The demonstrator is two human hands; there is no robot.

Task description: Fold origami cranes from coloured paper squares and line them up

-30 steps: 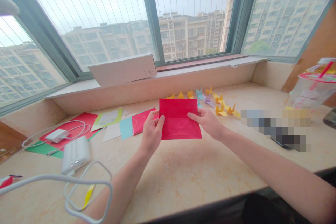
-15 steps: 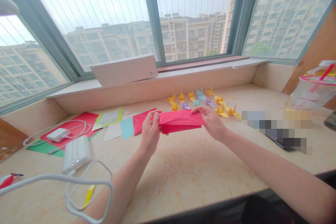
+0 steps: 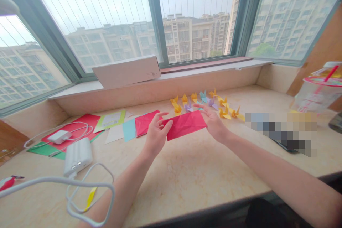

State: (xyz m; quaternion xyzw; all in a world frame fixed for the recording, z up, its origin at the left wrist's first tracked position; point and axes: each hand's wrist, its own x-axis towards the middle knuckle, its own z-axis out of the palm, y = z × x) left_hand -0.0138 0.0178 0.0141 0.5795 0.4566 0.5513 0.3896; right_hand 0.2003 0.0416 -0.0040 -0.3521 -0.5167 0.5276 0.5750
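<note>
red paper (image 3: 185, 125) lies free between hands | left hand (image 3: 156, 136): fingers wide, holding nothing | right hand (image 3: 212, 123): fingers wide, at paper end

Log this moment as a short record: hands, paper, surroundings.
Left hand: open, fingers spread, at the paper's left end
Right hand: open, at the paper's right end
Paper: folded red paper, lying flat, creased
Behind: origami cranes
Left of paper: blue paper square
Further left: white power bank
Surface: marble-look counter
</note>
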